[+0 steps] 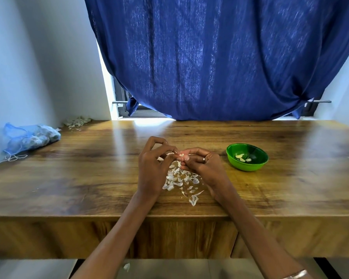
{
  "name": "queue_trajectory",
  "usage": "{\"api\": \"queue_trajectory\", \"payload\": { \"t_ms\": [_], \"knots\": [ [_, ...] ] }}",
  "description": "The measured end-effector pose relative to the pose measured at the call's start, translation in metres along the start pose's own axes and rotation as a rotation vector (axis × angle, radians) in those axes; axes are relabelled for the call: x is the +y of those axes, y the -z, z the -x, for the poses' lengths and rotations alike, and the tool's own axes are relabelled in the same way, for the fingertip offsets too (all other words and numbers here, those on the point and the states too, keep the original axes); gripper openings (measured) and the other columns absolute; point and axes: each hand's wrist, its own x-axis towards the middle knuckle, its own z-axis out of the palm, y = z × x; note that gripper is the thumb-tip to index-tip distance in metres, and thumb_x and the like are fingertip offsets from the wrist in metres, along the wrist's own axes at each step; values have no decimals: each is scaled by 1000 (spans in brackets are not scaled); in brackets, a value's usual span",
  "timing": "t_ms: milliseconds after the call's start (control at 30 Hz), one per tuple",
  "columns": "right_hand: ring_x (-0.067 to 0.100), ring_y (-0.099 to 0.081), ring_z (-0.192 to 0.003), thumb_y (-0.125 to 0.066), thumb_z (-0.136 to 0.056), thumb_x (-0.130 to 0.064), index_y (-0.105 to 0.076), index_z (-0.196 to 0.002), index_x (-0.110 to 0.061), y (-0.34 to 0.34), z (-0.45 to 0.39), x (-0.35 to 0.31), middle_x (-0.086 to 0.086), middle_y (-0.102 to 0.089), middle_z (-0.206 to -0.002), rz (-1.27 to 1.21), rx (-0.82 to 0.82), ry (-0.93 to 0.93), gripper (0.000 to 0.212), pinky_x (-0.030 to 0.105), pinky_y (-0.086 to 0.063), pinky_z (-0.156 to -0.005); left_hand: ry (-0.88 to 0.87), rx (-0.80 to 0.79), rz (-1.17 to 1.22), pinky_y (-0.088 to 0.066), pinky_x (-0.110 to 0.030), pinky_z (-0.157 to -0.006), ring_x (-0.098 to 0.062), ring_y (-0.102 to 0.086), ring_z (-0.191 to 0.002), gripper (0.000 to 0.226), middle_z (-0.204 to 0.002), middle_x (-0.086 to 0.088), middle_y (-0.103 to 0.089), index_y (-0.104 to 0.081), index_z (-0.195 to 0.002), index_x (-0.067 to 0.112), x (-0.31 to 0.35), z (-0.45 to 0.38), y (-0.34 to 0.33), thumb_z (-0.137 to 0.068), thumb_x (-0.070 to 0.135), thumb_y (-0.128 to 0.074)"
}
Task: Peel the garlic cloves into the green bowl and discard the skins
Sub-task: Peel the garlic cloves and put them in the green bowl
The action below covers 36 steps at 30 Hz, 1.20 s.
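Observation:
Both hands meet above the middle of the wooden table [89,178]. My right hand [204,166] pinches a small garlic clove [182,156] at its fingertips. My left hand [153,164] pinches at the same clove, with a thin strip of skin showing at its fingers. Under the hands lies a loose pile of white garlic skins [181,182]. To the right stands the green bowl [247,157] with a few peeled cloves [242,157] inside.
A blue mesh bag [28,138] of garlic lies at the table's far left by the wall. Another heap of skins [77,121] sits in the back left corner. A blue curtain [220,57] hangs behind the table. One skin scrap [127,266] lies on the floor.

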Motion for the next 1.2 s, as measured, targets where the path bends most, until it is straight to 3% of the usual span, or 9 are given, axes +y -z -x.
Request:
{"api": "queue_trajectory", "payload": {
  "t_ms": [333,567,700,900,1100,1200],
  "knots": [
    [13,-70,-77,-64,-92,5,-72,-96,-10,1,-2,0,7,-76,-85,-44,29,-61,18,22,-58,-72,-91,-68,-35,-56,-29,-69,-12,-63,-85,20,-100,7,-57,-76,-99,6,-3,2,-3,-84,-8,-71],
    [11,-67,-74,-63,-94,1,-72,-100,-13,2,-3,-2,5,-74,-79,-142,59,-82,18,19,-59,-71,-77,-118,-40,-47,-11,-69,6,-60,-76,21,-92,12,-66,-74,-96,8,-2,2,-4,-83,-8,-70],
    [8,-67,-74,-62,-95,-2,-75,-102,-13,2,-2,-2,4,-76,-83,-129,48,-75,18,18,-58,-72,-69,-122,-17,-49,-11,-67,11,-60,-75,23,-94,14,-67,-74,-96,10,0,2,-5,-82,-8,-74],
    [10,-71,-78,-61,-96,-3,-72,-103,-7,2,-1,-5,7,-75,-82,-209,45,-123,13,19,-60,-73,-70,-110,42,-55,-23,-54,-1,-68,-59,11,-95,11,-75,-75,-91,11,3,6,-3,-83,7,-81],
    [6,-65,-80,-66,-94,-14,-76,-99,-21,3,0,-5,-4,-75,-86,-154,75,-180,13,24,-55,-67,-51,-112,50,-49,-16,-51,-3,-67,-53,14,-92,12,-74,-70,-92,9,5,6,-4,-84,10,-81],
    [3,-62,-73,-66,-94,-13,-76,-98,-22,3,1,-7,-9,-73,-80,-164,107,-195,15,23,-51,-65,-22,-108,46,-50,-19,-50,-5,-66,-52,15,-93,12,-74,-69,-94,12,6,7,-4,-84,9,-81]
  ]
}}
